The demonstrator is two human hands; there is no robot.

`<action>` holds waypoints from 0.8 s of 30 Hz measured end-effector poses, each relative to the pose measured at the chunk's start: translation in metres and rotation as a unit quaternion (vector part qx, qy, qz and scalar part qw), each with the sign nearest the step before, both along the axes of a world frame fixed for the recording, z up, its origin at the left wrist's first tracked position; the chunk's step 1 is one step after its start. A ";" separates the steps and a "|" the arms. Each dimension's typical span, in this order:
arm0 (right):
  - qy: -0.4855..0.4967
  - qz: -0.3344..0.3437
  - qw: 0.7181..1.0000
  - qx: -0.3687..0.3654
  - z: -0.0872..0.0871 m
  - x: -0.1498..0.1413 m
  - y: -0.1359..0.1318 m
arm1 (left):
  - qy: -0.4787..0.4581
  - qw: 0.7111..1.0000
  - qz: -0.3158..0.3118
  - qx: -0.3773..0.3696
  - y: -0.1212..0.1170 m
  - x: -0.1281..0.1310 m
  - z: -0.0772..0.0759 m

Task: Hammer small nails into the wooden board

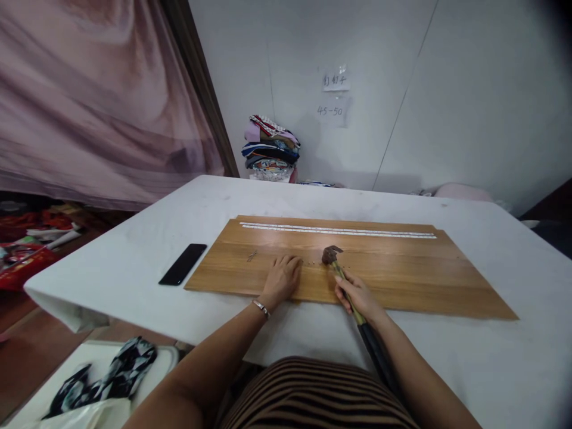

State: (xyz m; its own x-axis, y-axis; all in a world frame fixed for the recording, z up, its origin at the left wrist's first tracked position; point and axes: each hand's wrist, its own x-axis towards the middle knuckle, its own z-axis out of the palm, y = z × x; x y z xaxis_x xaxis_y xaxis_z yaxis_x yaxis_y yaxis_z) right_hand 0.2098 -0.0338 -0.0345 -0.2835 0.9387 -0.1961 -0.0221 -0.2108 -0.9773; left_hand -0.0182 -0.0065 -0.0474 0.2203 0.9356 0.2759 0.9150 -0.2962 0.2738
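Observation:
A wide wood-grain board (402, 280) lies flat on the table. My right hand (357, 295) is wrapped round the handle of a claw hammer (331, 256), whose rusty head is at the middle of the board. To its left, my left hand (284, 275) rests on the board near the front edge, fingers bent and drawn together; whatever its fingertips hold is too small to make out. Tiny dark and light specks, perhaps nail heads, run in a row between the two hands. A few loose nails (252, 256) lie on the board further left.
Two white measuring strips (339, 230) stretch along the board's far side. A black phone (183, 264) lies on the white table (134, 262) left of the board. Behind the table rises a pile of folded clothes (271, 149). A stool (165, 357) with patterned cloth stands lower left.

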 end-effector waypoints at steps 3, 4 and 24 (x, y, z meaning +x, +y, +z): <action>0.000 -0.004 1.000 0.003 0.002 0.000 0.000 | 0.003 1.000 0.003 0.003 0.000 0.000 -0.001; 0.002 -0.004 1.000 0.005 0.003 0.000 -0.001 | 0.005 1.000 0.004 0.003 0.000 0.000 -0.001; -0.003 0.004 1.000 0.000 0.002 -0.001 0.000 | 0.008 1.000 0.004 -0.006 0.000 0.001 0.000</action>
State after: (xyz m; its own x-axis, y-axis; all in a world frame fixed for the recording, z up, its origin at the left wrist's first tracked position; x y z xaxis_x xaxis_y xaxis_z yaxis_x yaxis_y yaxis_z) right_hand 0.2088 -0.0337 -0.0330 -0.2902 0.9365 -0.1969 -0.0154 -0.2103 -0.9775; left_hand -0.0172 -0.0064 -0.0476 0.2165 0.9407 0.2611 0.9221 -0.2849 0.2618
